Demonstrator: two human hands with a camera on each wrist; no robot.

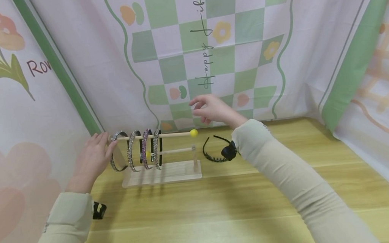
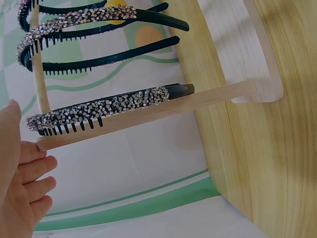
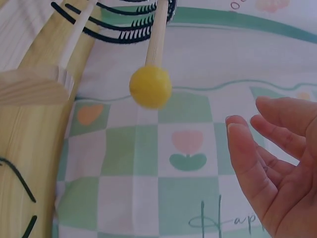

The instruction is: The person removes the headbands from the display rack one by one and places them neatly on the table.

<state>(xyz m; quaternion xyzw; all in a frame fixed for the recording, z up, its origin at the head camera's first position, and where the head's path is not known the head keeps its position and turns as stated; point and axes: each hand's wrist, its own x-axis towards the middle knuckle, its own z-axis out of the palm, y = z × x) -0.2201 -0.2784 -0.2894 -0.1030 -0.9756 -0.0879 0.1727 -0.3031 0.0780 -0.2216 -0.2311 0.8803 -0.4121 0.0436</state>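
Inspecting remotely, I find my left hand [image 1: 91, 157], fingers relaxed, touching the pale wooden headband rack [image 1: 166, 174]; my right hand [image 1: 215, 109], fingers loosely parted, hovers near its round yellow knob [image 3: 150, 87].

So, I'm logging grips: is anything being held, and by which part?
The right hand holds nothing. The left hand touches the wooden stand at the top of its upright; whether it grips there cannot be told.

The rack [image 1: 166, 173] is smooth, matt wood; its headbands [image 2: 104, 107], rough glitter on black plastic. Cloth [image 1: 164, 40] hangs past the far edge of the glossy, wood-grained table [image 1: 188, 221].
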